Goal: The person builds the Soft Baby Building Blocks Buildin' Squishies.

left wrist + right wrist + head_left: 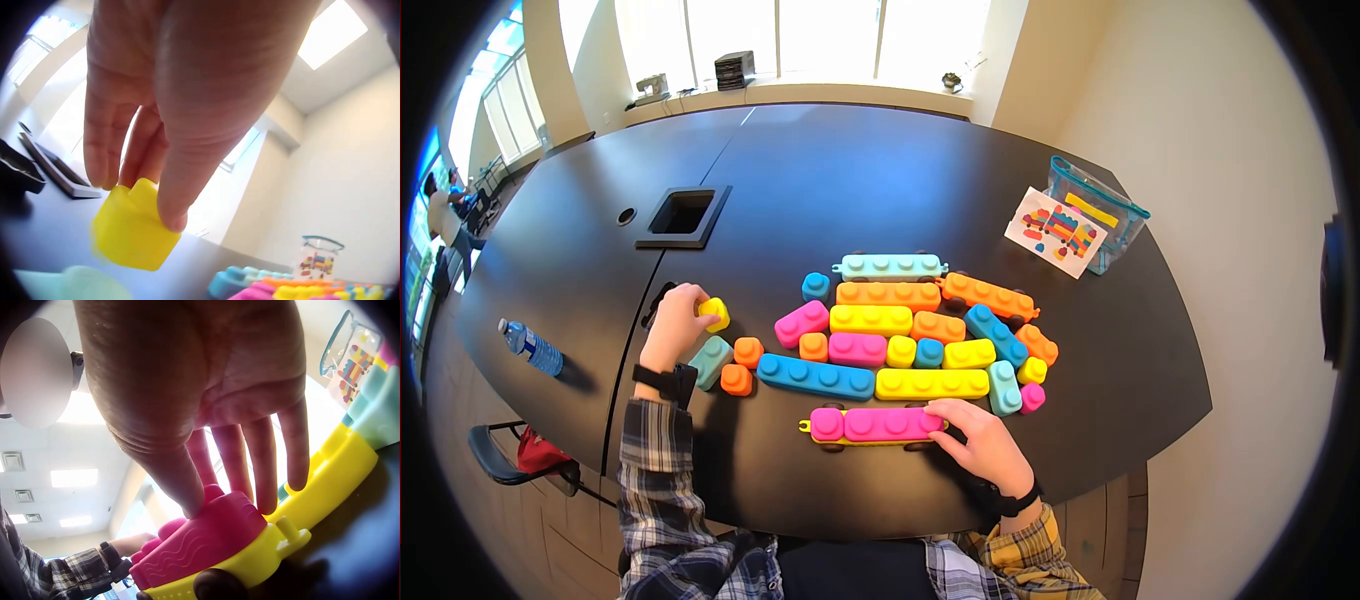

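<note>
Between the thumb and fingers of my left hand point(672, 328) is a small yellow block point(717, 312), pinched over the left part of the table. In the left wrist view the yellow block point(134, 228) shows above the tabletop, near a pale teal block point(81, 284). My right hand point(982, 446) grips the right end of a long pink block point(885, 425), thumb on the near side and fingers beyond. That block sits on a yellow wheeled base point(253, 556) with a hook at its end. A small pink block point(827, 424) stands on the same base, at its left.
Several coloured blocks, among them a long blue block point(815, 377) and a long yellow block point(932, 384), lie beyond the base. Behind them are teal point(890, 267) and orange point(988, 296) wheeled pieces. A picture card point(1055, 232) leans on a clear bag point(1115, 235). A water bottle point(531, 346) stands left.
</note>
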The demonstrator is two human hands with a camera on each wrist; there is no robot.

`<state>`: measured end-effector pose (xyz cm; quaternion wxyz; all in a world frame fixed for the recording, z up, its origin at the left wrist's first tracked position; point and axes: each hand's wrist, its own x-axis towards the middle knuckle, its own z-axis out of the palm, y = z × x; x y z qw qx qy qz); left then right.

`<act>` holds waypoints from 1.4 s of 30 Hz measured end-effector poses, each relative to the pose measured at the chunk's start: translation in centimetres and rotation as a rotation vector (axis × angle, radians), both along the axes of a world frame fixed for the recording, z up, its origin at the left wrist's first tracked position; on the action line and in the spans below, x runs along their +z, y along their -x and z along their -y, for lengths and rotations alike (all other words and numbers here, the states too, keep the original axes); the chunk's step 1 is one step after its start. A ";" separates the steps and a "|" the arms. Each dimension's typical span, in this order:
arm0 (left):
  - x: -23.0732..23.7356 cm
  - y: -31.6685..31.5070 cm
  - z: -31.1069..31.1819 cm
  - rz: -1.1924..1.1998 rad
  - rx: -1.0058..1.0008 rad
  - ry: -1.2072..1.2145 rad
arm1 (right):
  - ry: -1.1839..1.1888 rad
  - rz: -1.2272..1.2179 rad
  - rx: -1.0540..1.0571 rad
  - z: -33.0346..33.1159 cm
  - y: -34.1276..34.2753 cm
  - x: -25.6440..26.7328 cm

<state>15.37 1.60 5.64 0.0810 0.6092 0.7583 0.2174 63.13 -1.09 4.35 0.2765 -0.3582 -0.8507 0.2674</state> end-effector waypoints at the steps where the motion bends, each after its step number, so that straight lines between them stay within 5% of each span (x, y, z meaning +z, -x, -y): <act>1: 1.1 -1.1 0.4 0.004 0.000 -0.063 | -0.003 -0.003 0.000 0.1 0.0 -0.1; 4: 2.9 -5.0 2.0 0.190 -0.240 -0.265 | 0.024 -0.005 0.000 0.2 0.1 0.3; 6: 4.7 -8.1 3.4 0.365 -0.360 -0.188 | 0.020 -0.001 0.004 0.1 0.2 0.3; 16: 1.8 -16.9 6.0 0.389 -0.756 0.000 | 0.022 -0.006 0.000 0.2 0.4 0.2; 32: 0.0 -18.5 6.6 0.369 -0.705 0.036 | 0.067 0.008 0.007 0.1 0.2 0.0; 42: -1.0 -20.3 7.6 0.040 -0.649 0.020 | 0.054 0.025 0.010 0.1 0.4 0.0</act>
